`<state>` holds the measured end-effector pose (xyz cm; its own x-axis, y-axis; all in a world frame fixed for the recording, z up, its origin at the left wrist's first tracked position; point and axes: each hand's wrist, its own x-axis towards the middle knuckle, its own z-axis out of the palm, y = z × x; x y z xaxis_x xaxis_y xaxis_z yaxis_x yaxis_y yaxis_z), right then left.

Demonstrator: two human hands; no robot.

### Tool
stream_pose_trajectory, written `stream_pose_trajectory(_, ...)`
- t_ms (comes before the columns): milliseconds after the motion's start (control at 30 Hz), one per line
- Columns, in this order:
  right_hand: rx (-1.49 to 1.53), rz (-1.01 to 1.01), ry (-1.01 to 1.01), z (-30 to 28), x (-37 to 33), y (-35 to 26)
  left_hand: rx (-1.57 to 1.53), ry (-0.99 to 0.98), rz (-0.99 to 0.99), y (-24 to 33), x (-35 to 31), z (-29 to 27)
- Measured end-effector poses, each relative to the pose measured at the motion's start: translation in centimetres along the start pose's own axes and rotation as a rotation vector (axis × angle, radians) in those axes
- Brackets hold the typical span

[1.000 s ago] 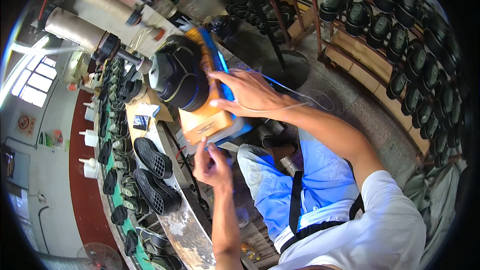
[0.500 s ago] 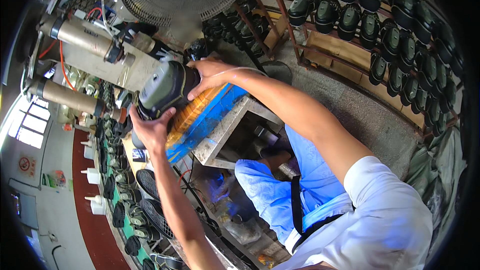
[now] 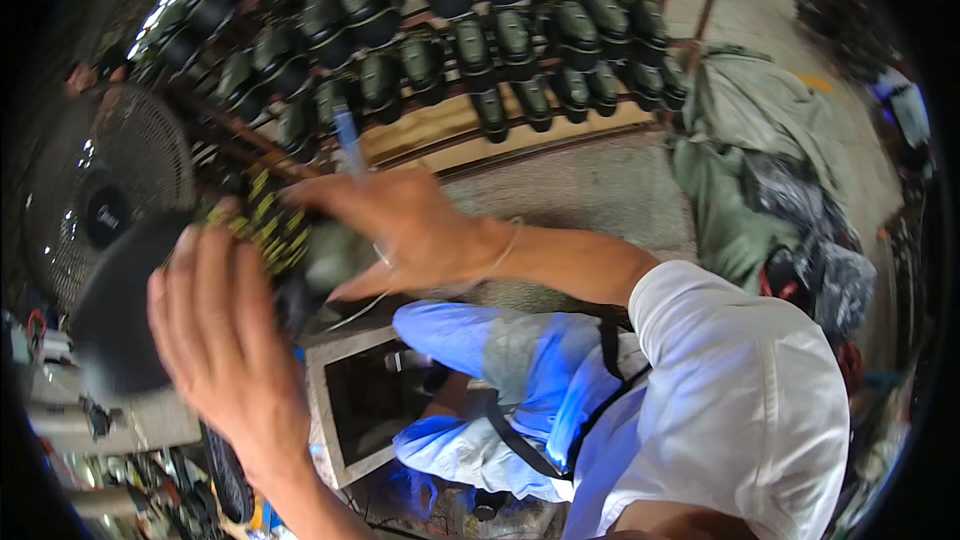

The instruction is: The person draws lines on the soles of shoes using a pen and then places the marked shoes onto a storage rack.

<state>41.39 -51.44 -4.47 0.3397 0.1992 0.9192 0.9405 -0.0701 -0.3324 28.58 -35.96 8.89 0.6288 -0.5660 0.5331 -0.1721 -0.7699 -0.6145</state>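
Note:
A dark shoe with black-and-yellow laces is raised between my two hands at the left, blurred by motion. My left hand presses its side with long fingers laid together, and its thumb is hidden. My right hand grips the other end, with a grey-green rounded part between fingers and thumb. A thin pale-blue stick-like thing shows above the right hand; whether the hand touches it I cannot tell. A thin white cord loops round my right wrist.
Racks full of dark green shoes line the far side. A round fan stands at the left. Close to my knees is a metal-framed stand. Green cloth and plastic bags lie at the right. Another shoe sole is below my left hand.
The shoe has come away from the press machine and the orange-and-blue block, and has been turned in my hands. My view has swung right, toward the racks.

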Motion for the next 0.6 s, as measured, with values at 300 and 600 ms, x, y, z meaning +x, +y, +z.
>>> stream_pose_trajectory(300,-0.310,1.821,0.393,-29.4,-32.5,-0.8,-0.204,-0.205,-0.367,-5.5,-11.6,13.6)
stream_pose_trajectory(600,-0.714,1.337,0.322,-48.6,-22.2,13.1,-0.371,-0.665,-0.688,-5.7,-14.3,16.6)
